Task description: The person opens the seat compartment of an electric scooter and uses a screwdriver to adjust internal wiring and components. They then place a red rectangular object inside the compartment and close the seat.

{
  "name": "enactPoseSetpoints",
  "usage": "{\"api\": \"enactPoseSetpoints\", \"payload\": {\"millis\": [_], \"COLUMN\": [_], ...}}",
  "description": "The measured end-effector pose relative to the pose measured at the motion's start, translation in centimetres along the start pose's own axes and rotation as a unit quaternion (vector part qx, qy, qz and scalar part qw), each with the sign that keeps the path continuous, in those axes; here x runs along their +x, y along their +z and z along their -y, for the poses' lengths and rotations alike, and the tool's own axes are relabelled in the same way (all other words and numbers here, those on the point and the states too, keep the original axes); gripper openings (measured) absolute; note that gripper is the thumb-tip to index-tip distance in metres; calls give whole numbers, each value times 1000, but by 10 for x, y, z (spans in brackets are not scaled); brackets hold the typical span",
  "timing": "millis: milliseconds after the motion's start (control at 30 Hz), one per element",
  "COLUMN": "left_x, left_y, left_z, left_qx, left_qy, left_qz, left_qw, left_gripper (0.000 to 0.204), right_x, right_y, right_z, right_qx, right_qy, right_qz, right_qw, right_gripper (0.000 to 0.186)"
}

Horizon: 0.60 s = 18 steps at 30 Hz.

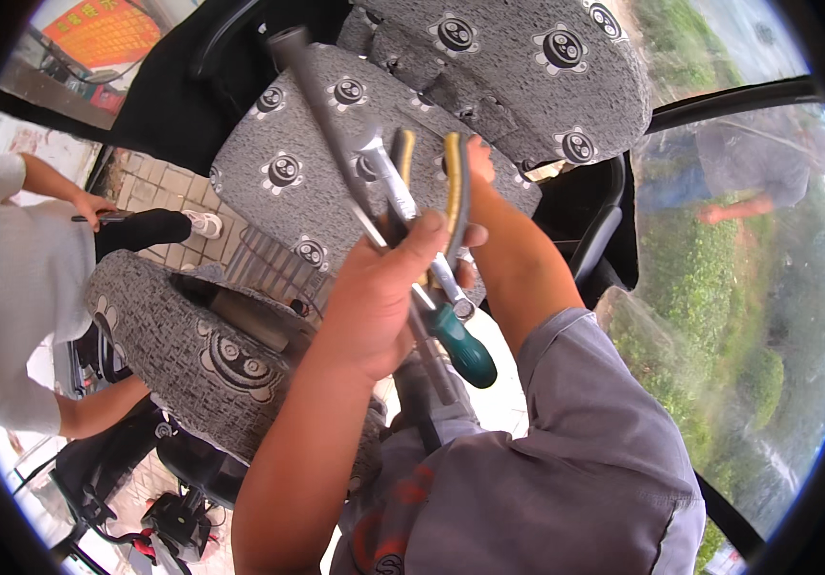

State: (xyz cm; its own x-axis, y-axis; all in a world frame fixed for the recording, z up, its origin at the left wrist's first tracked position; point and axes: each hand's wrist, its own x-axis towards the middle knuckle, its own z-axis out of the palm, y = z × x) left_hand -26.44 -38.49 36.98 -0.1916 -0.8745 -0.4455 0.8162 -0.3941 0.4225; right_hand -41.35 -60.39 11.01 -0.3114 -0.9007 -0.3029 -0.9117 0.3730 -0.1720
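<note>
My left hand (383, 297) is closed round a bundle of hand tools in the middle of the view. In the bundle are a combination wrench (391, 177), a pair of pliers with yellow-and-dark handles (454, 182), a screwdriver with a green handle (465, 347) and a long metal bar with a round socket-like end (312, 91). The handles of the pliers point up and stand apart. Beyond the tools, my right hand (479, 160) is at the patterned seat cushion (336, 129), close to the backrest. Its fingers are largely hidden.
A grey backrest (527, 81) stands behind the cushion. Another seat with the same cover (211, 355) is at the left. Further left stands a person in a light shirt (24, 278), holding a dark object. A clear window panel (729, 287) closes the right side.
</note>
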Motion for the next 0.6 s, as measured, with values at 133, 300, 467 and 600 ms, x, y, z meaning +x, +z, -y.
{"api": "enactPoseSetpoints", "payload": {"millis": [133, 300, 467, 600], "left_x": [8, 14, 8, -9], "left_y": [1, -3, 3, 18], "left_z": [8, 17, 13, 32], "left_qx": [13, 64, 110, 136], "left_qy": [-28, 44, -12, 75], "left_qz": [38, 5, 36, 174], "left_qw": [999, 997, 993, 972], "left_gripper": [36, 35, 27, 31], "right_x": [8, -99, -274, -316], "right_y": [2, -22, -145, -199], "right_z": [-32, -72, -96, -104], "right_qx": [-104, 328, 616, 548], "right_qy": [-89, -109, -200, -252], "right_qz": [-52, 35, 14, 54], "right_qw": [989, 937, 762, 796], "right_gripper": [42, 35, 28, 21]}}
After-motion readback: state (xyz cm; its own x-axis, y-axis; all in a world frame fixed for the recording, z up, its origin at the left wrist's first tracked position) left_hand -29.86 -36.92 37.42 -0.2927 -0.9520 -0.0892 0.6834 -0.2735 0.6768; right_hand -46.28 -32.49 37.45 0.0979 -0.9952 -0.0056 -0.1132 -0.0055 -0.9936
